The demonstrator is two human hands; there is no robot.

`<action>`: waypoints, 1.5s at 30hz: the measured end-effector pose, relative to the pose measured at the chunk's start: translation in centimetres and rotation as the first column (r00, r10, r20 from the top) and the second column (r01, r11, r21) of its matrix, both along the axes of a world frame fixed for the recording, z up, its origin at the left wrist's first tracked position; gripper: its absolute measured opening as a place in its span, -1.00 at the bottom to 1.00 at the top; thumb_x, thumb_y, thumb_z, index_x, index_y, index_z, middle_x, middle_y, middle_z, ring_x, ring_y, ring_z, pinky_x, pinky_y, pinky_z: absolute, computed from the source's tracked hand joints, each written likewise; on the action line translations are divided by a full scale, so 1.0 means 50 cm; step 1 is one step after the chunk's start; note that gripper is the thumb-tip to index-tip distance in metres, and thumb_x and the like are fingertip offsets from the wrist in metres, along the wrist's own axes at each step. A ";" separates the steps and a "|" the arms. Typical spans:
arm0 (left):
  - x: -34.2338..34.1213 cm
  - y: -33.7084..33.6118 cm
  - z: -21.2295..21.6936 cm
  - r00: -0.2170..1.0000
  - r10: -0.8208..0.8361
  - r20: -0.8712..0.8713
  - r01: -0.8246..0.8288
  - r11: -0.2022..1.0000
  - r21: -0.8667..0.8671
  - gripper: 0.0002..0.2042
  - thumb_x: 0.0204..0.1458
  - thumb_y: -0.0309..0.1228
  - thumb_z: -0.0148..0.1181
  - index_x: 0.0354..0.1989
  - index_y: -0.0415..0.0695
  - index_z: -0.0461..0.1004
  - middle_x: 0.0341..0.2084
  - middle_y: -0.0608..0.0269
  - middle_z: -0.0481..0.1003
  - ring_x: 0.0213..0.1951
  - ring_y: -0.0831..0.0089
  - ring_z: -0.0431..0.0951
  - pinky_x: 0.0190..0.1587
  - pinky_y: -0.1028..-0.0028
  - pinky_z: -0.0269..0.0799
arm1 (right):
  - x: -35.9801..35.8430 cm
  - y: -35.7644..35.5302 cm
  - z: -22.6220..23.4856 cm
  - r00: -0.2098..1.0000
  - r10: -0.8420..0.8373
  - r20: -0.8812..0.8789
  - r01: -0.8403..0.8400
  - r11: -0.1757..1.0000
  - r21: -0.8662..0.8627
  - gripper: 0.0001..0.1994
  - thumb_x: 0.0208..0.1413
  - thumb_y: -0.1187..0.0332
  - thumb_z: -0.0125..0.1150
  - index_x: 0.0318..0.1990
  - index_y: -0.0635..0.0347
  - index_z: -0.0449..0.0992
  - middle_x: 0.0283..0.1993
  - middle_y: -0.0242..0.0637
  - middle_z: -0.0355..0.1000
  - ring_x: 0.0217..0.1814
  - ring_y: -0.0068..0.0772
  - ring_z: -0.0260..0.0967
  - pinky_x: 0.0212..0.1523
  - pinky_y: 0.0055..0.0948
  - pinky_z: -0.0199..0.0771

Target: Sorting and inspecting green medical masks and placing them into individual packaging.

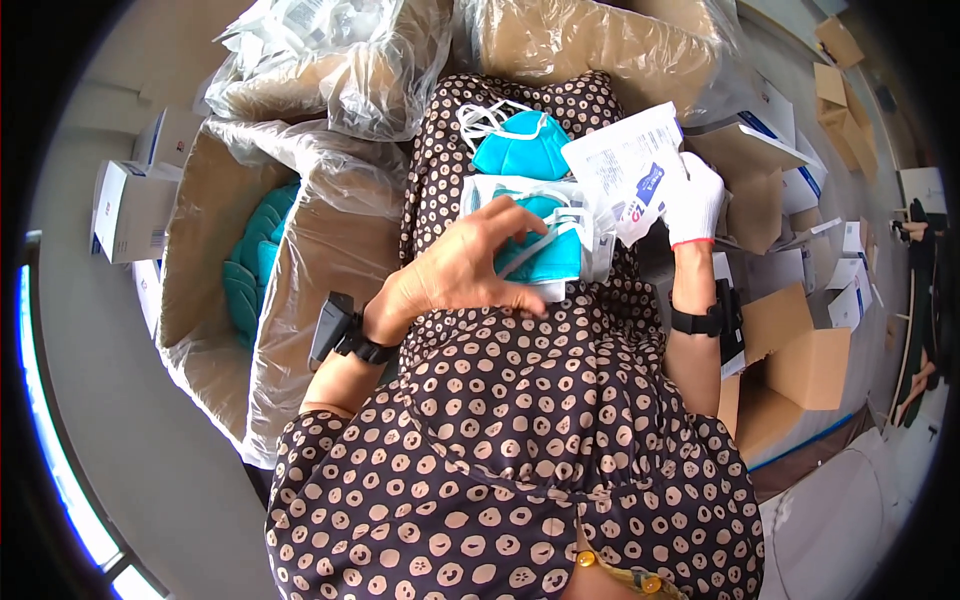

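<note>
Teal, cup-shaped fabric face mask (pixel 545 250), half inside a clear plastic pouch, lies on the person's spotted-dress lap in the head view, with the bare left hand (pixel 465 270) clasped over it, fingers curled around its front. The right hand (pixel 692 200), in a white knit glove, pinches a flat white printed packet (pixel 625 165) just above and to the right. A second teal mask (pixel 520 145) with white straps rests farther up the lap, and a plastic-lined cardboard box (pixel 210 290) of stacked teal masks stands to the left.

one view only: head cam, fisheye, looks steeply down over wearer's chest at lap (pixel 520 330) and both hands, v. close. edges bend near rim; boxes (pixel 300 260) left, floor right. no 2nd view to overlap.
</note>
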State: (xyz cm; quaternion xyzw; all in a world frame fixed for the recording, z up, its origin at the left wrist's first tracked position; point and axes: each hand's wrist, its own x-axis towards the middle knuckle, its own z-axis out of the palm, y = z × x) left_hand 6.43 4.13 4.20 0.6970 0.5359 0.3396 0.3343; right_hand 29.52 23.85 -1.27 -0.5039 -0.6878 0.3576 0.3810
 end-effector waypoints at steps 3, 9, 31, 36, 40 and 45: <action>-0.001 -0.003 0.011 0.996 -0.066 -0.054 0.065 0.998 -0.012 -0.34 -0.35 -0.23 0.56 -0.01 -0.16 0.41 -0.16 0.09 0.40 -0.11 0.18 0.48 -0.07 0.32 0.45 | 0.006 -0.012 -0.011 0.997 -0.052 -0.049 0.047 0.993 -0.104 -0.74 0.17 0.35 0.15 -0.49 0.36 0.46 -0.68 -0.43 0.29 -0.66 -0.70 0.13 -0.68 -0.51 0.13; -0.025 -0.015 0.004 0.744 0.220 0.631 -0.160 0.976 -0.151 -0.80 -0.22 -0.73 0.35 -0.44 -0.21 0.50 -0.39 0.26 0.49 -0.26 0.50 0.46 -0.19 0.53 0.33 | 0.004 -0.032 -0.038 0.937 -0.183 -0.296 0.141 0.977 -0.157 -0.75 0.13 0.28 0.24 -0.53 0.18 0.49 -0.66 -0.57 0.20 -0.73 -0.74 -0.01 -0.73 -0.57 -0.05; -0.010 0.210 -0.096 0.906 0.072 -0.418 0.019 0.977 0.211 -0.78 -0.19 -0.31 0.37 -0.34 -0.05 0.58 -0.34 0.25 0.50 -0.16 0.18 0.48 -0.04 0.25 0.36 | 0.238 0.014 -0.015 0.722 0.169 -0.671 -0.305 0.948 -0.090 -0.43 0.05 0.22 0.33 0.12 0.44 0.31 -0.04 -0.28 0.44 -0.04 -0.47 0.38 0.05 -0.47 0.30; 0.017 0.165 -0.124 0.941 0.163 -0.295 -0.096 0.969 0.227 -0.81 -0.21 -0.37 0.38 -0.38 -0.08 0.58 -0.35 0.29 0.52 -0.19 0.27 0.52 -0.10 0.33 0.43 | 0.272 0.036 0.052 0.959 0.062 -0.277 -0.089 0.992 -0.089 -0.71 0.14 0.50 0.09 0.01 0.43 0.43 -0.10 -0.26 0.45 -0.06 -0.46 0.37 -0.02 -0.49 0.34; 0.018 0.138 -0.118 0.921 0.209 -0.328 -0.104 0.946 0.308 -0.82 -0.21 -0.43 0.38 -0.39 -0.11 0.58 -0.37 0.29 0.51 -0.24 0.27 0.52 -0.14 0.35 0.45 | 0.280 0.042 0.117 0.996 0.013 -0.093 -0.019 0.998 -0.061 -0.78 0.15 0.52 0.07 -0.08 0.44 0.48 -0.24 -0.30 0.49 -0.25 -0.55 0.39 -0.23 -0.56 0.39; 0.023 0.111 -0.110 0.913 0.317 -0.257 -0.250 0.932 0.263 -0.81 -0.23 -0.46 0.40 -0.39 -0.10 0.57 -0.38 0.27 0.50 -0.26 0.27 0.52 -0.18 0.36 0.46 | 0.192 0.019 0.133 0.975 0.035 0.221 -0.046 0.998 0.044 -0.78 0.24 0.34 -0.02 -0.11 0.25 0.49 -0.35 -0.25 0.49 -0.35 -0.57 0.37 -0.31 -0.52 0.40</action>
